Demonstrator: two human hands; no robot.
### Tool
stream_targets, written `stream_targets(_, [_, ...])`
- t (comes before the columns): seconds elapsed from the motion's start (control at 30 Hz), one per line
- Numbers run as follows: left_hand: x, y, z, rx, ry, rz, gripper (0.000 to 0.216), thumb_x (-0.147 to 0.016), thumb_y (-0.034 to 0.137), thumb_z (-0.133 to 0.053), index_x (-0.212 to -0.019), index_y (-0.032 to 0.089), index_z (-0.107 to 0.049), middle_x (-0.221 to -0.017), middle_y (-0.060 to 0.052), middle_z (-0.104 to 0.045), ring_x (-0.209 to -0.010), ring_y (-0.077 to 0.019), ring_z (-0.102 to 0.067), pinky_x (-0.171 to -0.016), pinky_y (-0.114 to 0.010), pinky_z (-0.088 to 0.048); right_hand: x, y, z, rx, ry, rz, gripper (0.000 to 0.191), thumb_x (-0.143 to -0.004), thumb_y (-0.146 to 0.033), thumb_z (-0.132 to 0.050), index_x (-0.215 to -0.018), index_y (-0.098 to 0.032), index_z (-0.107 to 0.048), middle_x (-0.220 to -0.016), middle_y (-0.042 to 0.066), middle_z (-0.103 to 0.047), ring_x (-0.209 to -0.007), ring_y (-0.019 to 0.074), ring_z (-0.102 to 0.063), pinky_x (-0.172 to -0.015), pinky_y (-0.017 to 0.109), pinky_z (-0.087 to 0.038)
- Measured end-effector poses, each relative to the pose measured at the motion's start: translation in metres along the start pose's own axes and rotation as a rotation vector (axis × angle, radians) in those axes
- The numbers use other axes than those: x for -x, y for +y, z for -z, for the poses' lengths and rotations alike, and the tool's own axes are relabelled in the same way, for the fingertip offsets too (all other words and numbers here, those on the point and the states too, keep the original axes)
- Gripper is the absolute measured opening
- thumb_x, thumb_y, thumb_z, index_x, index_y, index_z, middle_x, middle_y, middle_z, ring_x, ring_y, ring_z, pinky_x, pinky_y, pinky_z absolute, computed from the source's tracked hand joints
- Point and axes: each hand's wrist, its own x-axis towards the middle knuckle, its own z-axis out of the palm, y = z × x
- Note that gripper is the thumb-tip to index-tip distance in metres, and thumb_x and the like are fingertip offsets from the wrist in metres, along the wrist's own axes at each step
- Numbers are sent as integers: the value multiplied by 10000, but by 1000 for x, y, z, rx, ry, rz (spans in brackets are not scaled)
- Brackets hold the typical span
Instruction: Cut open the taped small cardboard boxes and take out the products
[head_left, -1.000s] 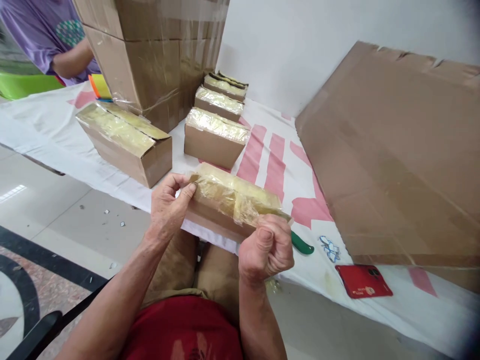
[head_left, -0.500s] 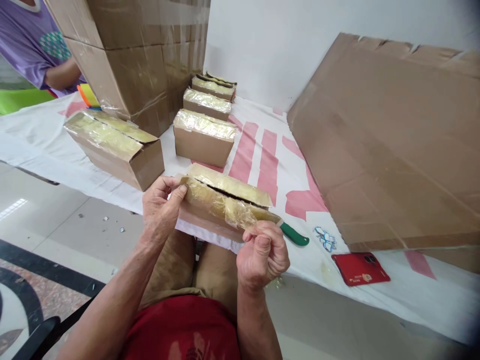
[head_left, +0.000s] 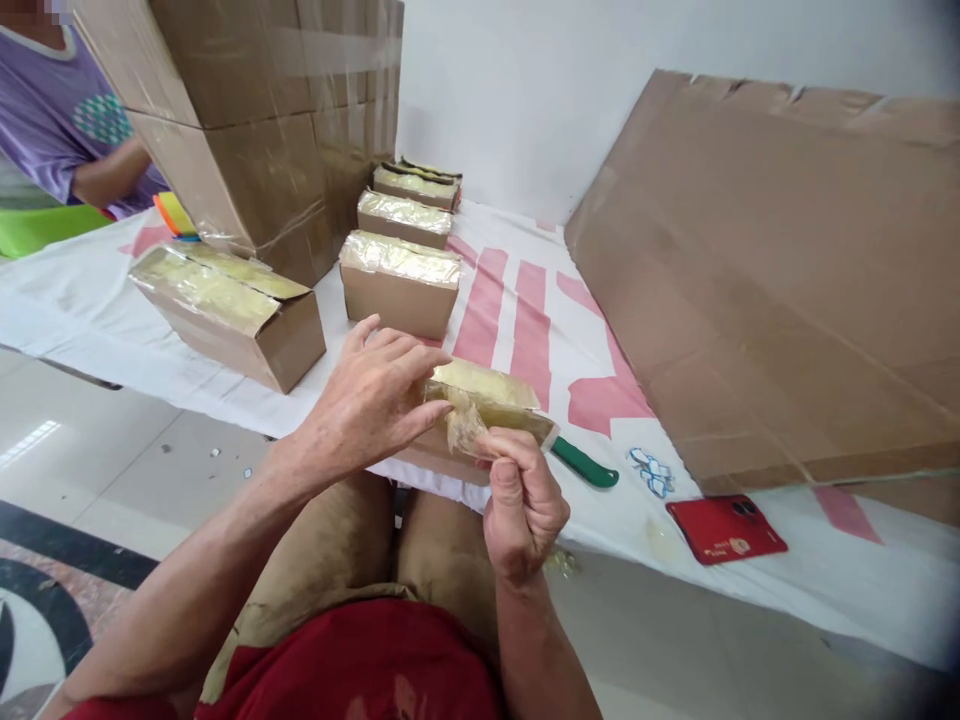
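A small cardboard box [head_left: 439, 452] with tape-covered top flaps sits at the table's front edge before me. My right hand [head_left: 525, 500] is closed, pinching a crumpled strip of clear packing tape [head_left: 466, 425] above the near flap. My left hand [head_left: 379, 390] lies over the box's left end, fingers stretched out and spread, the thumb close to the tape. It hides the left part of the flaps. Just right of the box lies a green-handled knife [head_left: 585, 462]; its blade is out of sight behind the box.
Another taped box [head_left: 289, 345] stands at left, and several more, including a near one [head_left: 401, 295], line up behind. Large cartons [head_left: 262, 180] rise at back left. A cardboard sheet [head_left: 787, 280] leans right, near a red phone [head_left: 726, 530]. A person [head_left: 82, 130] sits far left.
My left hand has let go of the flap's left corner and slid right across the box, its fingers spreading. The tape in my right hand is more bunched up.
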Motion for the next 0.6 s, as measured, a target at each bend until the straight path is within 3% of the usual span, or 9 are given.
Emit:
stream_targets(0.1, [-1, -4, -8, -67, 1, -17, 179, -941, 372, -694, -1034, 219, -698, -969, -49, -753, -975, -250, -684, -1166, -534, -356, -11, -13, 4, 58, -52, 16, 500, -1034, -622, -498, -1245, -203, -672, -981, 82, -698, -847, 226, -675, -684, 346, -547])
stream_targets(0.17, [1, -7, -9, -67, 10, -45, 181, -958, 383, -678, -1021, 214, -694, -960, -45, -747, -951, -235, -679, -1145, -506, -375, -24, -23, 3, 192, -83, 2, 601, -971, -693, -571, -1288, -185, -626, -904, 58, -697, -753, 201, -656, -632, 317, -525])
stream_targets(0.3, [4, -9, -4, -43, 4, -111, 182, -989, 351, -616, -1037, 196, -698, -985, -60, -743, -987, -235, -678, -1076, -448, -430, -51, -35, -7, 486, -226, -14, 266, -988, -464, -661, -951, -200, -666, -685, -15, -655, -596, 140, -591, -582, 266, -428])
stream_targets(0.43, [0, -8, 2, -76, -64, -119, 265, -1016, 269, -507, -1198, 178, -677, -1158, -98, -754, -1102, -254, -678, -988, -409, -465, -56, -33, -11, 539, -252, 108, 282, -1044, -199, -534, -774, -193, -613, -646, -8, -634, -561, 116, -549, -574, 263, -376])
stream_targets(0.53, [-5, -9, -4, -163, -94, -148, 312, -1068, 307, -439, -973, 182, -708, -880, -54, -756, -829, -222, -683, -845, -383, -459, -45, -27, -12, 483, -172, 147, 237, -1042, -160, -538, -825, -181, -631, -676, 2, -650, -594, 117, -582, -606, 248, -427])
stream_targets(0.6, [-7, -10, -12, -235, -16, -164, 454, -1095, 366, -413, -743, 193, -642, -673, -22, -676, -629, -183, -596, -717, -353, -418, -36, -22, -14, 446, -111, 170, 179, -1037, -137, -545, -897, -174, -651, -705, 8, -671, -620, 121, -612, -628, 246, -463])
